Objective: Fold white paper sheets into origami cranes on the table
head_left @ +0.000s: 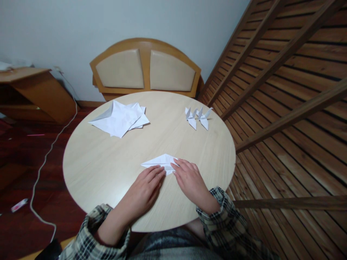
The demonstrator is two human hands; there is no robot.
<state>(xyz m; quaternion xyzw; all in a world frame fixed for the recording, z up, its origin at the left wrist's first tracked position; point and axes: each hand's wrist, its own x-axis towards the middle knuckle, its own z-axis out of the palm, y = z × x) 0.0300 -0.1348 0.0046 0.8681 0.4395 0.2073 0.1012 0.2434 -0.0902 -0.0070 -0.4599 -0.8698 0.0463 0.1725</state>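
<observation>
A folded white paper piece, long and pointed, lies flat on the round light-wood table near its front edge. My left hand rests palm down with its fingers stretched out, the fingertips pressing the paper's near edge. My right hand lies flat too, fingers extended onto the paper's right end. Neither hand lifts the paper. A loose stack of white paper sheets sits at the table's back left. Two finished white paper cranes stand at the back right.
A wooden chair with beige padded back stands behind the table. A slatted wooden frame leans along the right side. A wooden cabinet is at far left, and a white cable trails over the dark red floor.
</observation>
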